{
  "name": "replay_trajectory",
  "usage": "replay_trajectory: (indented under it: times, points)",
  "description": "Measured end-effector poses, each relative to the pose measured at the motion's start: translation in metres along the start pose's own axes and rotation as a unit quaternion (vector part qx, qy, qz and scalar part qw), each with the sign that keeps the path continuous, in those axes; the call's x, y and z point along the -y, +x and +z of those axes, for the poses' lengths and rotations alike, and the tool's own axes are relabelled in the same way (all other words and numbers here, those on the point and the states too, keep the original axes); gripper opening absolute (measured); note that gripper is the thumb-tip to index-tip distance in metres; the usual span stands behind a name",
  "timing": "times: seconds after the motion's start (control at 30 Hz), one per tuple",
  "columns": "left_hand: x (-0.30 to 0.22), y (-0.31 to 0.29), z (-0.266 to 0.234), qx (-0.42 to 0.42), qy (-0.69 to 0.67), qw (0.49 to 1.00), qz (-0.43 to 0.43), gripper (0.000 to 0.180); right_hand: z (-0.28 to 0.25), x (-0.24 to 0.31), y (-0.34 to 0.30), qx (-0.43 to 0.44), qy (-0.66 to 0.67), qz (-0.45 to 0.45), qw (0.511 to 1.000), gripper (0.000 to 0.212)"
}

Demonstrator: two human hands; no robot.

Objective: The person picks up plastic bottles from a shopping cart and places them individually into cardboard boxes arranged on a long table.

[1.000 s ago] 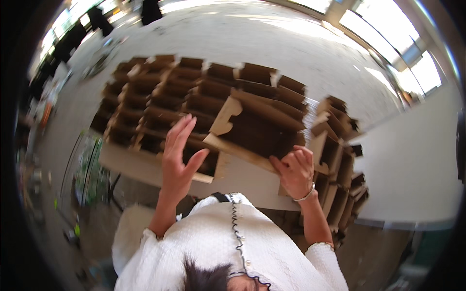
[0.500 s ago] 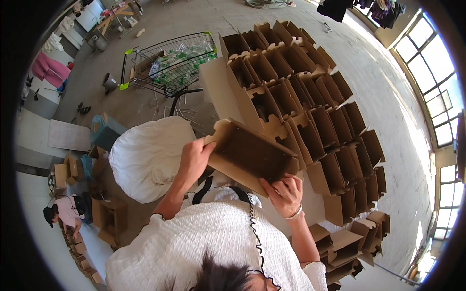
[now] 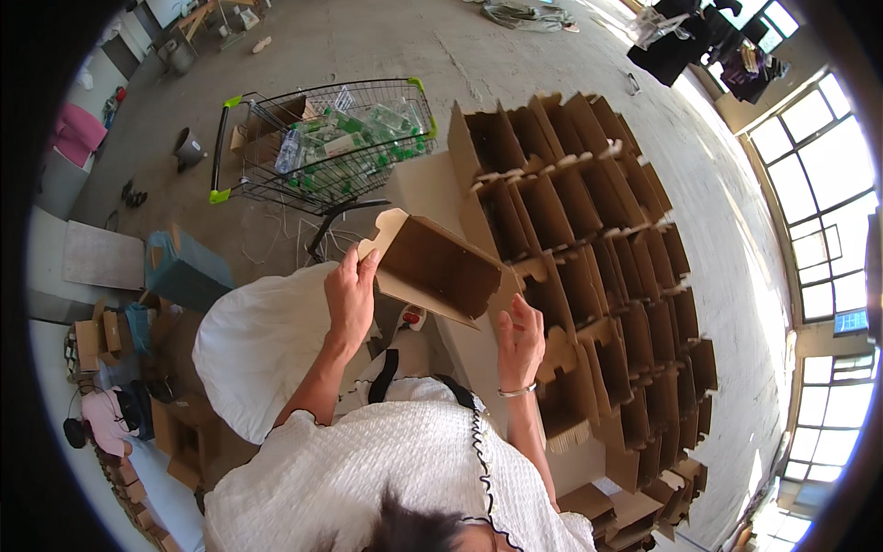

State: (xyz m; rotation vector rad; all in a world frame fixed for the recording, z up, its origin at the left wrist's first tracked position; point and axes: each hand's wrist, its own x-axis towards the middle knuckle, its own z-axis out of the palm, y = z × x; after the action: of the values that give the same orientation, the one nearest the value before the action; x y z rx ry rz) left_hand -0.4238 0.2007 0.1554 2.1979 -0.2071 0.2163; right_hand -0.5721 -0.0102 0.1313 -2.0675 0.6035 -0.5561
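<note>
An open-topped brown cardboard box (image 3: 435, 274) with a scalloped end flap is held tilted in front of my body, its bare inside showing. My left hand (image 3: 349, 296) pinches the left end flap, thumb on the near face. My right hand (image 3: 521, 348), with a bracelet at the wrist, is at the box's right end. Its fingers are bent and apart beside the right flap, and whether they touch it I cannot tell. Just right of that hand stand rows of similar open boxes (image 3: 589, 202), packed side by side.
A wire cart (image 3: 322, 189) with green-capped plastic bottles stands ahead. White cloth (image 3: 262, 345) covers something at my left, near a blue-wrapped box (image 3: 184, 269). A person in pink (image 3: 103, 414) works at far left beside more cartons (image 3: 179, 442). Clothes (image 3: 708, 46) hang at far right.
My right hand has left the box's near side and risen to its right end, fingers loosened. The box has shifted slightly left, left hand still gripping. The whole view has turned a little.
</note>
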Motion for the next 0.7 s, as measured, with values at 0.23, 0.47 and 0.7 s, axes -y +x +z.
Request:
replay_trajectory:
  times: [0.23,0.47,0.7]
  points:
    - [0.02,0.094,-0.003,0.032,0.02,0.999,0.021,0.025,0.094,0.047,0.104,-0.066,-0.155,-0.021,0.985,0.05]
    - [0.049,0.144,-0.006,0.008,-0.09,0.993,-0.072,0.023,0.135,-0.025,0.13,0.16,0.319,0.223,0.907,0.026]
    - [0.12,0.143,-0.009,0.009,-0.353,0.883,-0.309,0.015,0.16,-0.033,0.127,0.247,0.311,0.326,0.858,0.024]
